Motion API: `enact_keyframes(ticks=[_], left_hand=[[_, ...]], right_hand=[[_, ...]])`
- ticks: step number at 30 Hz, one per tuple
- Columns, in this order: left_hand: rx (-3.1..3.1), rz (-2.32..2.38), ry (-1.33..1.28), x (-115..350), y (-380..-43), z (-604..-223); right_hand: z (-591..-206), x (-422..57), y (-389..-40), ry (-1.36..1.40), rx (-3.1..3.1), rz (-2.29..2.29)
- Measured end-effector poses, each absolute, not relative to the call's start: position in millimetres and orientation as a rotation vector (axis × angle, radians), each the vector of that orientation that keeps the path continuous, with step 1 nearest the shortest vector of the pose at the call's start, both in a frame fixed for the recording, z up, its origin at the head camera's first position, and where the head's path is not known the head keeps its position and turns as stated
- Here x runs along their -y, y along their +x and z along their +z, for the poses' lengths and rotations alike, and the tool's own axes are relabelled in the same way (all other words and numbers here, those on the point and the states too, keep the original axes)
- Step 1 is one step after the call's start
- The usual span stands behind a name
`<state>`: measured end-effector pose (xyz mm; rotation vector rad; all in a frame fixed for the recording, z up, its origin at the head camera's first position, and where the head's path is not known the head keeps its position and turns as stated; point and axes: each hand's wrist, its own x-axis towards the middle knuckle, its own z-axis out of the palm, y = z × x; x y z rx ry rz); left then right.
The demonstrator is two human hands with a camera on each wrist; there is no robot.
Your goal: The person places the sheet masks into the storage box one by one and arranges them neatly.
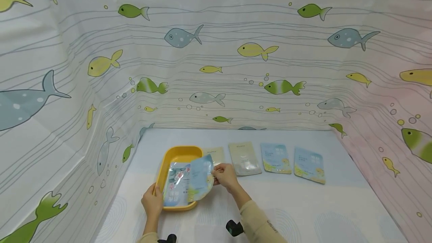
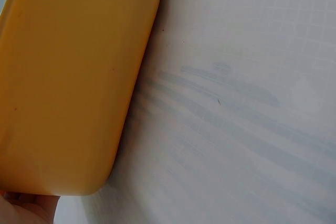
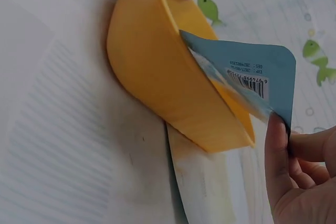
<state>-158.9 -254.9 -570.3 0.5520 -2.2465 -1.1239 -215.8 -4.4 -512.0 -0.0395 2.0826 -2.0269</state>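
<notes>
A yellow plastic tray (image 1: 182, 154) stands on the left part of the table. My left hand (image 1: 152, 202) grips its left rim, thumb over the edge. In the left wrist view the tray's outer wall (image 2: 73, 87) fills the left side, with a bit of that hand (image 2: 29, 211) below. Between thumb and fingers, my right hand (image 1: 227, 177) pinches the right edge of a light-blue sachet (image 1: 200, 181), which bends over the tray's right rim. A barcode shows on the sachet's back (image 3: 247, 66) in the right wrist view. Beside it, a blue-and-pink sachet (image 1: 176, 185) lies in the tray.
Right of the tray, a row of flat sachets lies on the white table: a beige one (image 1: 216, 153) partly hidden behind the tray and hand, another beige one (image 1: 244, 158), and two light-blue ones (image 1: 276, 157). Fish-print cloth (image 1: 236, 81) hangs around the table's back and sides.
</notes>
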Motion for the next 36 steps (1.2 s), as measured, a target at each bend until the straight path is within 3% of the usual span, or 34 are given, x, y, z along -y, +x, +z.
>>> enact_keyframes(ticks=[17, 36], left_hand=[[2.265, -1.150, 0.557, 255, -161, -573], [2.267, -1.121, 0.562, 254, -160, -570]], right_hand=[[-539, 41, -217, -0.066, -2.278, -1.978], [-538, 60, -212, -0.258, -2.771, -1.668]])
